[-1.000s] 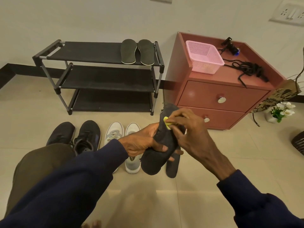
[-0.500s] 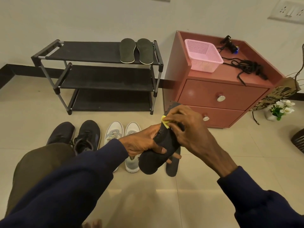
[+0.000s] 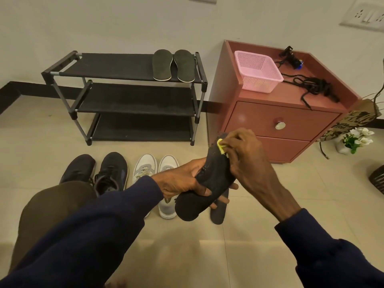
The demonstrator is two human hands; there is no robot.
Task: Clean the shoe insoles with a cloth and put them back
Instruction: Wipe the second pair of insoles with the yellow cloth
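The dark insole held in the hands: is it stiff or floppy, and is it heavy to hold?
Probably flexible: the dark insole seems to bend where the left hand grips its middle. Likely light, since that one hand carries it while the right hand presses a yellow cloth on it.

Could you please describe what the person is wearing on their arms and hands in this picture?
Both arms are covered by long, dark navy blue fabric sleeves, the left sleeve and the right sleeve, each ending at the wrist. The left hand and right hand are bare: no gloves, and no watch, ring or bracelet shows. The sleeves look plain, without markings.
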